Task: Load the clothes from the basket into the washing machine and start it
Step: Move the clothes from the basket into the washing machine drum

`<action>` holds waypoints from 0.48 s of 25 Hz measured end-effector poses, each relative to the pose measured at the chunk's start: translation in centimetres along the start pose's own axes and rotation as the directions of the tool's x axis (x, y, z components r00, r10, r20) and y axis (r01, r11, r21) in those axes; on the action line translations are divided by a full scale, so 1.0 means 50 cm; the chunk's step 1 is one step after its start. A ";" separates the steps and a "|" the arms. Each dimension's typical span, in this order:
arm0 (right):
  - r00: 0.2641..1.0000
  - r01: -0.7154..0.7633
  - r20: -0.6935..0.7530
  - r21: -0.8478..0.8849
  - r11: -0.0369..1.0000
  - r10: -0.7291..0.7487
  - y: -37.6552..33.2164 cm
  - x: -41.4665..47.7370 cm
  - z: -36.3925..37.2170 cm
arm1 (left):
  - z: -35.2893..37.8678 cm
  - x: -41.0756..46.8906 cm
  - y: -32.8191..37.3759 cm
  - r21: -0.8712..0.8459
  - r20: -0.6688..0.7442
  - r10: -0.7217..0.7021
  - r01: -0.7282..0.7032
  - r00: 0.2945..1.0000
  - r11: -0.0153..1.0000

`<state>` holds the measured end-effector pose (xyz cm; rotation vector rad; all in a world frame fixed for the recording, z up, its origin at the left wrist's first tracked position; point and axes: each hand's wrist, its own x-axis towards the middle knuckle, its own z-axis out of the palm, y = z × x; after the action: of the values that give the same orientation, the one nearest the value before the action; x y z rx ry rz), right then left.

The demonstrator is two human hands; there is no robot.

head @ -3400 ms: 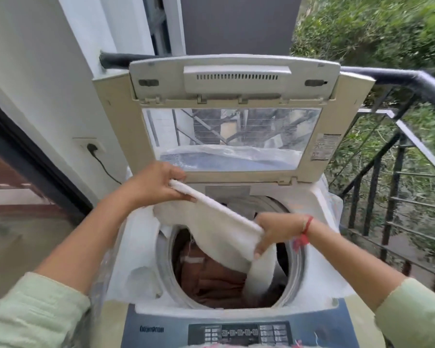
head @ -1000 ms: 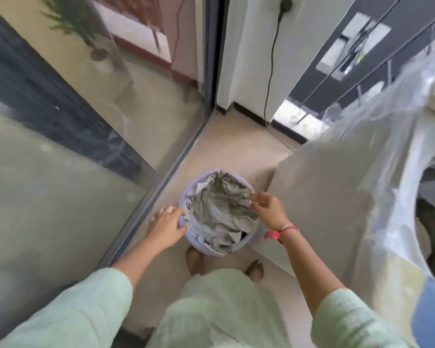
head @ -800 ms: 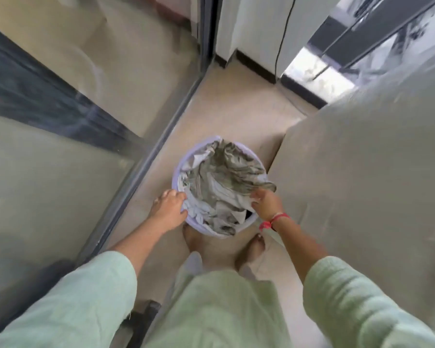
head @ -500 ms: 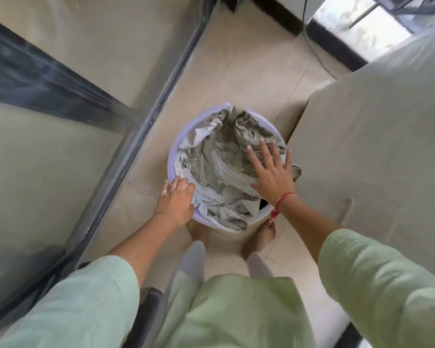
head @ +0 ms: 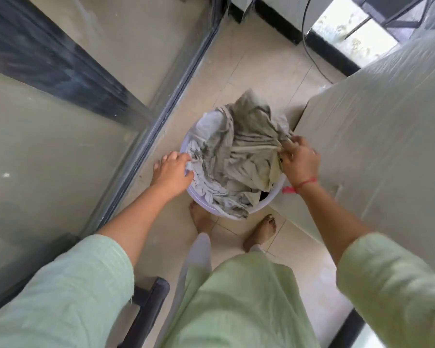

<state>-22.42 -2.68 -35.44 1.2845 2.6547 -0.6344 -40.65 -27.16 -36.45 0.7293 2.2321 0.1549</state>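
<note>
A lilac basket (head: 266, 202) stands on the floor between my feet and the washing machine's side (head: 377, 136), which is draped in clear plastic. It holds a heap of grey-green clothes (head: 246, 146) with paler cloth underneath. My right hand (head: 299, 160) grips a bunched fold of the grey-green garment at the basket's right edge, and the cloth is stretched and raised there. My left hand (head: 172, 172) holds the basket's left rim, with its fingers curled over pale cloth. The machine's drum and controls are out of view.
A dark-framed glass sliding door (head: 91, 101) runs along the left. A black cable (head: 309, 46) hangs by the wall at the back. My bare feet (head: 259, 232) stand just behind the basket on beige tiles. A dark object (head: 148, 305) sits at floor level near my left knee.
Since dropping the white towel into the drum I have bent over the basket. My right hand lay flat on the clothes half a second ago; it now grips a fold and lifts it.
</note>
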 end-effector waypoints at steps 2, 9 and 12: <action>0.973 -0.195 -0.040 0.376 0.906 0.226 0.000 -0.061 -0.036 | -0.033 0.000 0.013 -0.047 -0.067 0.025 -0.029 0.997 0.998; 0.978 -0.183 0.058 0.709 0.681 0.202 0.012 -0.118 -0.052 | -0.027 0.063 0.113 -0.174 -0.025 0.055 -0.058 0.998 0.983; 0.984 -0.177 0.133 0.656 0.734 0.118 0.052 -0.117 -0.047 | 0.003 0.116 0.149 -0.384 0.009 -0.122 0.116 0.992 0.916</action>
<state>-16.52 -4.47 -32.46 1.5434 2.2770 -1.6783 -40.31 -17.82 -37.80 0.3770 2.1608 0.5236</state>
